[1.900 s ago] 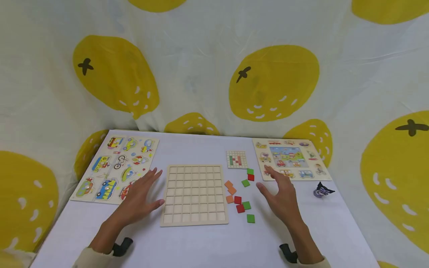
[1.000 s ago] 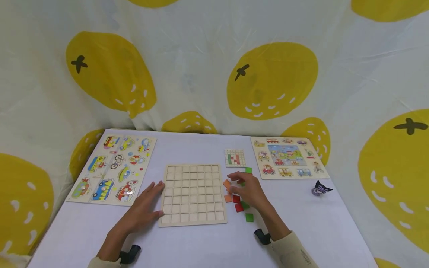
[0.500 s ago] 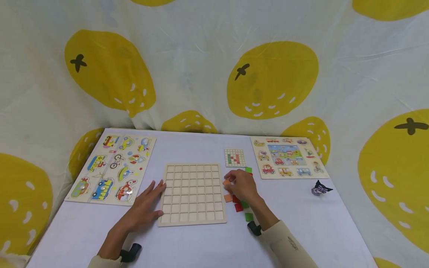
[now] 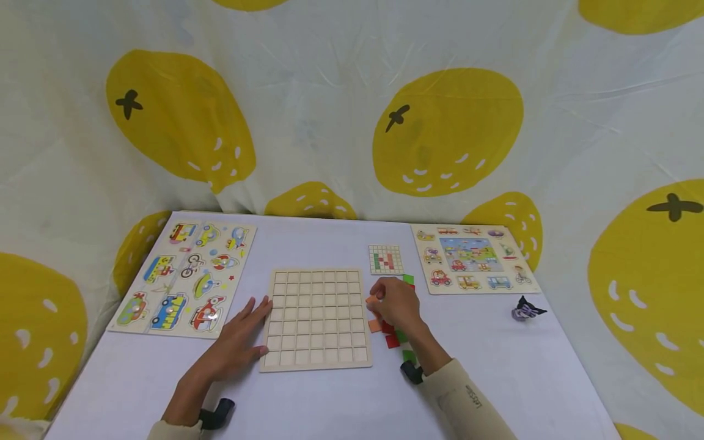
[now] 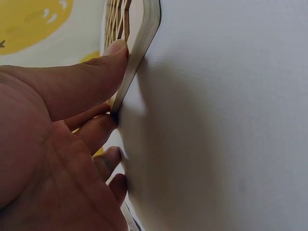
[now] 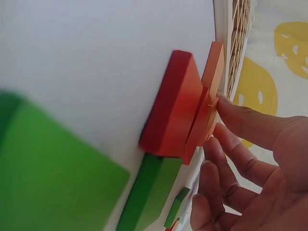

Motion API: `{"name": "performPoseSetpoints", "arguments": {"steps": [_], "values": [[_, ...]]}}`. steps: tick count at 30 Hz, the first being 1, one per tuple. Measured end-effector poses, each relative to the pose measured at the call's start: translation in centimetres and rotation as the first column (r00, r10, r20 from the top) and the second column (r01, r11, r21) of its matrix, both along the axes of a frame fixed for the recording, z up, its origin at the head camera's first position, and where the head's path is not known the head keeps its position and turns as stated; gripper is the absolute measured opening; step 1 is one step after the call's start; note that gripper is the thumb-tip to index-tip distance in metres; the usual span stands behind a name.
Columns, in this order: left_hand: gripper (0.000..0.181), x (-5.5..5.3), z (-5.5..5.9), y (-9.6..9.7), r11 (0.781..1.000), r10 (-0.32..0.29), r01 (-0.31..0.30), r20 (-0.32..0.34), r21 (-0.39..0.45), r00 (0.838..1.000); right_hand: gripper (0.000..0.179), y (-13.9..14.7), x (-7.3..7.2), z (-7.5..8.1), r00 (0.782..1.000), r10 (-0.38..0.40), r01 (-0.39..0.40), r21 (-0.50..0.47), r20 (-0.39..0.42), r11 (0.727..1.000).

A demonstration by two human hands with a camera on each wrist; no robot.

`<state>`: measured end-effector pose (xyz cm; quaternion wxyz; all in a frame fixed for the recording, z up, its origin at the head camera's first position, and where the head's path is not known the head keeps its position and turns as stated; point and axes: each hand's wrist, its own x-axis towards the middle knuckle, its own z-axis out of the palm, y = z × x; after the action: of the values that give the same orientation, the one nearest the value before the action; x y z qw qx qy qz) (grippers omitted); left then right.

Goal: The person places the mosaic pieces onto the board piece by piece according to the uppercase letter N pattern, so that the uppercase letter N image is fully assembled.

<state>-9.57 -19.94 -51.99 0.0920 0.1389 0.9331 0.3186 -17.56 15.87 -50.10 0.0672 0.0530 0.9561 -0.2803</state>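
Observation:
A wooden grid board [image 4: 316, 318] lies flat on the white table, its squares bare. My left hand [image 4: 233, 345] rests against the board's left edge, fingers extended; in the left wrist view the thumb touches the rim. Just past the opposite edge, my right hand [image 4: 398, 302] pinches an orange tile [image 4: 371, 300] between thumb and fingertips. Another orange tile [image 4: 375, 326] lies just below. Red tiles [image 4: 392, 341] and green tiles [image 4: 408, 355] are scattered beneath and beside this hand, some partly hidden by it. Close up in the right wrist view are a red tile [image 6: 173, 106] and a green tile [image 6: 53, 173].
Behind the tiles lies a small pattern card [image 4: 386, 260] with coloured squares. A vehicle puzzle board [image 4: 184, 281] is at the left, another picture puzzle [image 4: 473, 263] at the back right. A dark butterfly-shaped object [image 4: 528, 308] sits near the right edge. A lemon-print curtain hangs behind.
The right hand has come in leftward from beside the tiles and closed its fingertips on an orange tile. The left hand has moved slightly to touch the board's left edge.

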Motion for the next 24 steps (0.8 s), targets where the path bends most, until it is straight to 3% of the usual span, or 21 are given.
{"name": "performPoseSetpoints", "arguments": {"steps": [14, 24], "values": [[0.098, 0.07, 0.24, 0.07, 1.0, 0.012, -0.012, 0.03, -0.014, 0.999, 0.026, 0.25, -0.12, 0.19, 0.999, -0.038, 0.037, -0.062, -0.007, 0.997], [0.099, 0.2, -0.15, 0.12, 0.999, 0.031, -0.033, 0.043, 0.03, 0.999, 0.015, 0.4, -0.06, 0.03, 0.998, -0.054, 0.049, -0.202, -0.023, 0.978]]}}
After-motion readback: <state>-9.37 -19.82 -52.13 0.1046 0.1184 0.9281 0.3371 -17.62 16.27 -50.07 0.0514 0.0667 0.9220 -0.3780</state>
